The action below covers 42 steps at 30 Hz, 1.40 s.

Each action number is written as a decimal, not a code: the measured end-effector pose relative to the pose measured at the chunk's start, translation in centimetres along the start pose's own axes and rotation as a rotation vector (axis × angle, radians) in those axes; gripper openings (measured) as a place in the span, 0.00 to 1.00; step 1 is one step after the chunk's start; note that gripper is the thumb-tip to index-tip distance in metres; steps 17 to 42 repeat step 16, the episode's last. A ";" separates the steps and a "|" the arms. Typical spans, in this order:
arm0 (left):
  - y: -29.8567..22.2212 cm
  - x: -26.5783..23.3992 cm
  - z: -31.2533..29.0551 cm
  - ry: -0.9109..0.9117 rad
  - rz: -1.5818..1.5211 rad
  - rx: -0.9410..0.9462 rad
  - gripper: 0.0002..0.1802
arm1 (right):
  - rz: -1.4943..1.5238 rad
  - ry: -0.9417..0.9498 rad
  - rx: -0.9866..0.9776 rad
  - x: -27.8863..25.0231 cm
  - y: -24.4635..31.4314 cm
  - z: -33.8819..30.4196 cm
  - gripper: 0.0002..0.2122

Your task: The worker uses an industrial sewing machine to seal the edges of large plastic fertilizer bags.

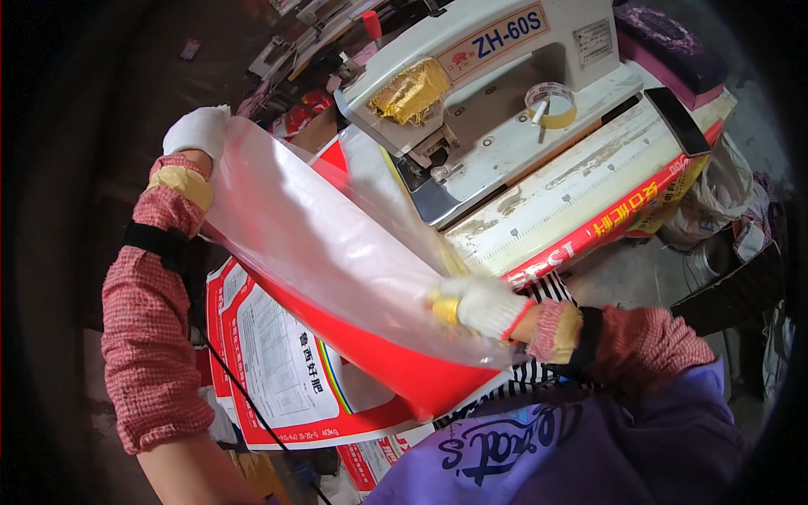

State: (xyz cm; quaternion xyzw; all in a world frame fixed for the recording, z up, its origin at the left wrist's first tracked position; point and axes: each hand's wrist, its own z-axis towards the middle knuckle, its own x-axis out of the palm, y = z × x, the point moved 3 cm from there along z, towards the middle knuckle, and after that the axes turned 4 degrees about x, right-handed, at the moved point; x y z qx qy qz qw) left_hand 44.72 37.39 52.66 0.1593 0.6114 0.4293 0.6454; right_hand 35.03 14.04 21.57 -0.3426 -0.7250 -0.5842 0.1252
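Note:
A red and white woven sack point(404, 370) with a clear plastic liner point(328, 227) stretches slantwise between my hands, in front of an industrial sewing machine point(522, 59). My left hand point(198, 135), in a white knit glove, is closed on the far left end of the lined sack. In a matching glove with yellow tape round a finger, my right hand point(484, 307) grips the near right end, close to my body. Its fingertips are partly hidden by the film. Under the stretched sack lies a flat printed sack point(286, 370) in red and white.
A roll of clear tape point(551, 105) rests on the machine bed, before its arm. A purple-black box point(673, 50) stands behind it at right. The bed's front edge carries a red printed strip point(602, 223). A black cord point(244, 391) crosses the lower left.

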 end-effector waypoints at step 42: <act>-4.9 0.7 -1.6 0.120 0.087 0.164 0.20 | -0.444 -0.243 0.104 0.2 2.3 -0.6 0.26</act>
